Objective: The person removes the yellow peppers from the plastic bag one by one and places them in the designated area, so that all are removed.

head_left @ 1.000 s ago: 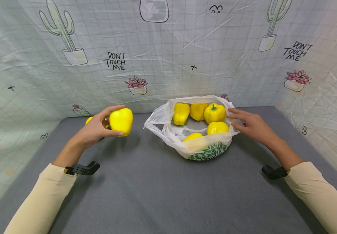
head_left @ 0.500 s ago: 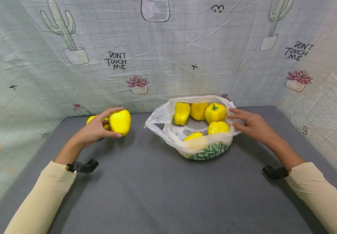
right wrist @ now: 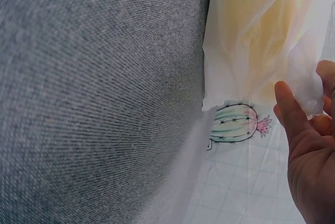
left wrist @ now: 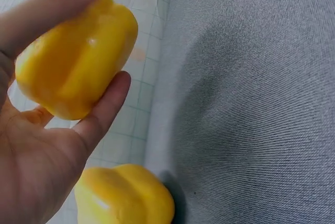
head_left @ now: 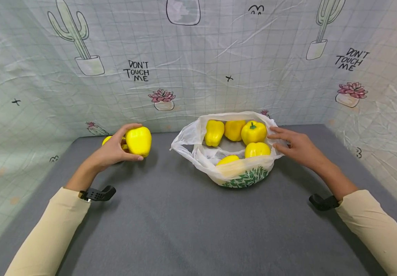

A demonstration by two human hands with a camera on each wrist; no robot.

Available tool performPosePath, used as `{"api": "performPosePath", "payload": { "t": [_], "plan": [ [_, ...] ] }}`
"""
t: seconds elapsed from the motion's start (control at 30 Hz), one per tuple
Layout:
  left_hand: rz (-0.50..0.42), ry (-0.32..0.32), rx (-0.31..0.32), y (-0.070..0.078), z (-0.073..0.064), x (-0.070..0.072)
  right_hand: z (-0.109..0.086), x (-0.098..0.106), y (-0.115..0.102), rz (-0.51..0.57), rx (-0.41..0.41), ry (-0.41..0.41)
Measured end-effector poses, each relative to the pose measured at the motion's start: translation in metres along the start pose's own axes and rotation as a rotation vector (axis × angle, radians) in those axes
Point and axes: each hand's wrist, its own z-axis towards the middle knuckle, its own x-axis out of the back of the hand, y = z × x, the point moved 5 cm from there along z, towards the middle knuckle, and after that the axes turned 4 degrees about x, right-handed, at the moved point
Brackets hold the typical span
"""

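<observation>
My left hand (head_left: 109,153) holds a yellow bell pepper (head_left: 139,142) between thumb and fingers, raised over the table's left side. In the left wrist view, the thumb and fingers lie around the pepper's (left wrist: 78,67) sides. A second yellow pepper (left wrist: 125,195) rests on the table below this hand, mostly hidden by it in the head view. Right of centre stands a white plastic bag (head_left: 215,176), its mouth wide and several yellow peppers (head_left: 253,132) inside. At the bag's right edge, my right hand (head_left: 300,147) pinches the thin plastic (right wrist: 306,72) with thumb and fingers.
The grey cloth-covered table (head_left: 171,230) extends in front of the bag and between the arms. Behind and at the sides hangs a printed plastic sheet (head_left: 198,69) with cactus drawings. Each wrist wears a black strap (head_left: 98,193).
My left hand has shifted slightly left with the pepper, away from the bag. The right hand and the bag stay in place.
</observation>
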Motion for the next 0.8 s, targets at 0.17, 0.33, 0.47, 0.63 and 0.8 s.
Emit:
{"api": "performPosePath", "payload": {
  "t": [0.17, 0.33, 0.47, 0.63, 0.8],
  "plan": [
    [0.024, 0.018, 0.003, 0.001, 0.001, 0.002, 0.000, 0.000, 0.000, -0.004, -0.001, 0.006],
    [0.052, 0.021, -0.026, 0.004, 0.002, 0.005, 0.001, -0.001, 0.002, -0.013, 0.013, 0.021],
    [0.190, 0.059, -0.091, 0.006, 0.002, 0.008, 0.001, -0.001, 0.002, -0.014, 0.030, 0.030],
    [0.303, 0.119, -0.114, 0.008, 0.003, 0.013, -0.001, -0.001, 0.002, -0.012, 0.036, 0.047],
    [0.290, 0.115, -0.106, 0.007, 0.006, 0.017, -0.001, 0.000, 0.002, -0.027, 0.062, 0.053]
  ]
}}
